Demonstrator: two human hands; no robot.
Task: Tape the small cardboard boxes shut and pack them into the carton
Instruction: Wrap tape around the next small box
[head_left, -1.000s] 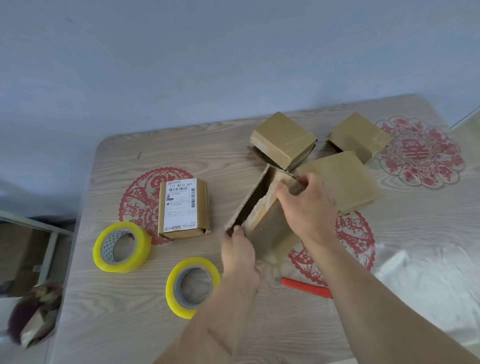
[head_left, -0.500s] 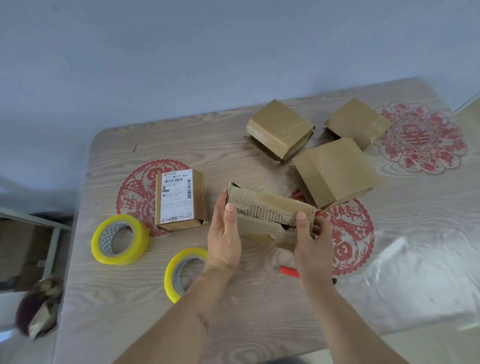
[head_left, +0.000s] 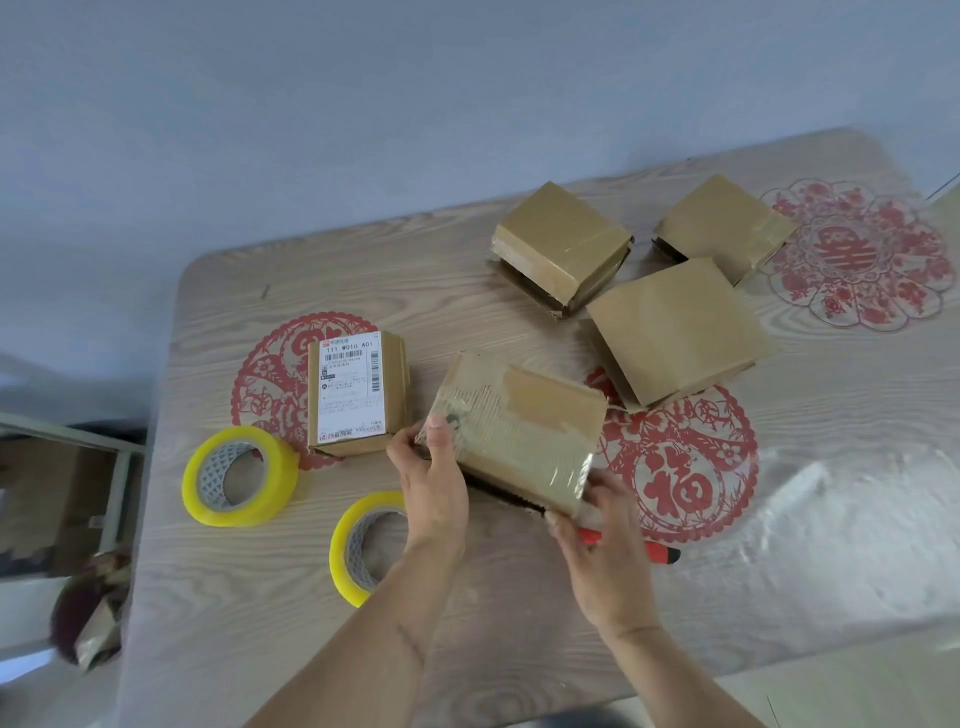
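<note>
I hold a worn small cardboard box (head_left: 519, 431) with torn paper and old tape, tilted just above the table's middle. My left hand (head_left: 434, 488) grips its left corner; my right hand (head_left: 597, 525) grips its near right corner. Three other small brown boxes lie behind: one at the back (head_left: 561, 244), one at the far right (head_left: 722, 223), one nearer (head_left: 675, 332). A box with a white shipping label (head_left: 356, 392) stands to the left. Two yellow tape rolls lie near my left arm, one at the left (head_left: 239, 475) and one closer (head_left: 366, 545). No carton is in view.
A red-handled cutter (head_left: 654, 553) lies on the table under my right hand. The wooden table (head_left: 260, 597) carries red paper-cut decorations (head_left: 852, 254) under a shiny clear cover. At the left, beyond the table's edge, stands a metal frame (head_left: 117, 467) with clutter on the floor.
Both hands turned the worn box over and shifted it slightly: it was opened up on edge, then flattened sideways, and now its taped face points up.
</note>
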